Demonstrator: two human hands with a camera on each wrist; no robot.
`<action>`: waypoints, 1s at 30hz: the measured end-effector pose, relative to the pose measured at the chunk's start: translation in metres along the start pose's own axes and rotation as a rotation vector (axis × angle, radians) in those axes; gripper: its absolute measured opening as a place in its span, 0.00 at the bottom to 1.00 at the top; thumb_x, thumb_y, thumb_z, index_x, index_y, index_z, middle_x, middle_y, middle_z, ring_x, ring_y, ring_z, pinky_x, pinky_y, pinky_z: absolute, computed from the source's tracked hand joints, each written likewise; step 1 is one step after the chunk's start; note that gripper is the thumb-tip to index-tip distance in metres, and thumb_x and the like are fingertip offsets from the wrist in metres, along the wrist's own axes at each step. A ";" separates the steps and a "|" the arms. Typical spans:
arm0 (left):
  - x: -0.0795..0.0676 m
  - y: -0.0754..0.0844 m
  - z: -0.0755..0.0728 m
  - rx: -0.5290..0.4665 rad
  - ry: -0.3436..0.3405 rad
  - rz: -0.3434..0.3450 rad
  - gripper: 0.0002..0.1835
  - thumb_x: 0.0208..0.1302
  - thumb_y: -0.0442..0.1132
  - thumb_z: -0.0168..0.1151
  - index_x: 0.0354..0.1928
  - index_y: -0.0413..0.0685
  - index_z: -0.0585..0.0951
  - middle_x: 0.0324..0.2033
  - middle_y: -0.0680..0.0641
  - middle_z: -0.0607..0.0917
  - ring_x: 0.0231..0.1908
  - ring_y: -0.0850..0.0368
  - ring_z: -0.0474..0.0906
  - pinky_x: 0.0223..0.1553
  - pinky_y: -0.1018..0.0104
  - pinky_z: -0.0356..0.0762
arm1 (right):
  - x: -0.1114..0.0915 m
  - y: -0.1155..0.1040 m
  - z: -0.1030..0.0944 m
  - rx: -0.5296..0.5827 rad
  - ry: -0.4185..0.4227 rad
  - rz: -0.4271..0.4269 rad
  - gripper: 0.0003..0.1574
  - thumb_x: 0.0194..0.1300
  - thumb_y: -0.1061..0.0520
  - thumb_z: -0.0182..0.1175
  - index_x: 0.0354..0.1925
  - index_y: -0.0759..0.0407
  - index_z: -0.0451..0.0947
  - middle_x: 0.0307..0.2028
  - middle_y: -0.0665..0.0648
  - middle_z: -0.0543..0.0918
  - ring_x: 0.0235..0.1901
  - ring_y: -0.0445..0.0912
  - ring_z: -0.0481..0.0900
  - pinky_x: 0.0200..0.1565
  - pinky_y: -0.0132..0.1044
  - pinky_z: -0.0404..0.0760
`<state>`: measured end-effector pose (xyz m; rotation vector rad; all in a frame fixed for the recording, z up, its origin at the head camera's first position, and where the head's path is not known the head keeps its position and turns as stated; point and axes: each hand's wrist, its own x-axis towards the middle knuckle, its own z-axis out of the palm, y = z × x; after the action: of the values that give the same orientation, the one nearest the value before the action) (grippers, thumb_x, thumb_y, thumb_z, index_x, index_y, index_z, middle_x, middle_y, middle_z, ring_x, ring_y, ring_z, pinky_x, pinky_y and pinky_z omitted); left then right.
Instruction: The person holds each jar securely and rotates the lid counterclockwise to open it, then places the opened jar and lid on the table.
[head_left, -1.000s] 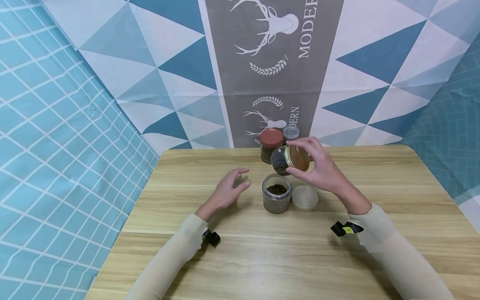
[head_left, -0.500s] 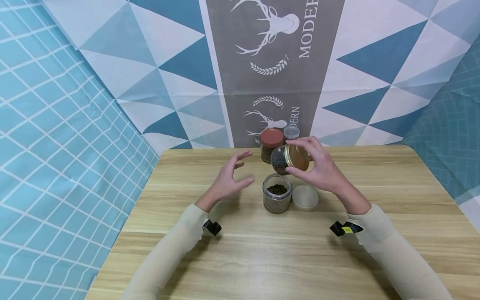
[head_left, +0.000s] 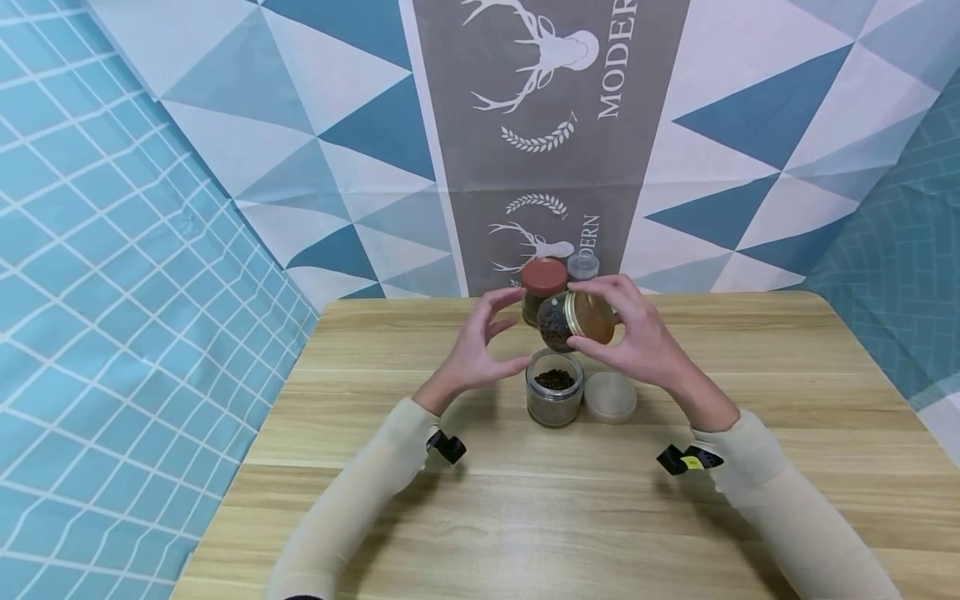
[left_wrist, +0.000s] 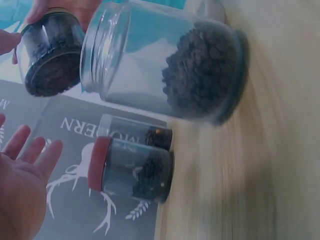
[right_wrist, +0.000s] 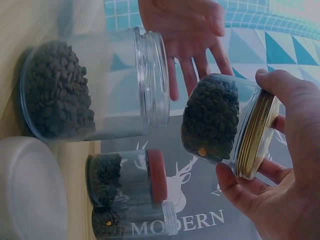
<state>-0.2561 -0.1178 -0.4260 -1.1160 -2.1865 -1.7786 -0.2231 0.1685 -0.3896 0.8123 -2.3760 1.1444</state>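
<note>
Gold-lidded jar [head_left: 574, 318] up in the air
The right hand [head_left: 633, 329] grips it, tipped, higher than the open jar [head_left: 553, 410]. The left hand [head_left: 483, 346] is close, thumb and fingers apart.

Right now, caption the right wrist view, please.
The person's right grip holds a gold-lidded jar; left grip and open jar nearby.

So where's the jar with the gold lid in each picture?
Head: the jar with the gold lid is just right of centre, in the right hand.
Left wrist: that jar, upper left.
Right wrist: that jar, right of centre.
Match them by the open jar: below it in head, right of it in left wrist, left of it in right wrist.
</note>
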 end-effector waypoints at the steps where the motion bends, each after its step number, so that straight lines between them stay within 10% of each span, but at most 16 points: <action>1: 0.002 0.000 0.002 -0.008 -0.003 0.004 0.53 0.54 0.22 0.80 0.81 0.31 0.64 0.81 0.25 0.68 0.84 0.28 0.65 0.81 0.38 0.75 | 0.000 0.000 0.000 0.001 0.000 -0.001 0.46 0.62 0.59 0.83 0.76 0.51 0.79 0.66 0.62 0.79 0.60 0.50 0.79 0.47 0.39 0.83; 30: 0.023 0.003 0.034 0.016 0.002 0.005 0.49 0.50 0.26 0.85 0.75 0.39 0.70 0.72 0.35 0.76 0.70 0.43 0.79 0.62 0.62 0.91 | 0.002 -0.007 0.011 0.031 0.005 -0.049 0.46 0.60 0.59 0.85 0.74 0.52 0.80 0.67 0.63 0.80 0.62 0.52 0.80 0.48 0.38 0.85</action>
<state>-0.2582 -0.0767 -0.4223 -1.1144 -2.1913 -1.7561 -0.2211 0.1556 -0.3905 0.8722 -2.3268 1.1650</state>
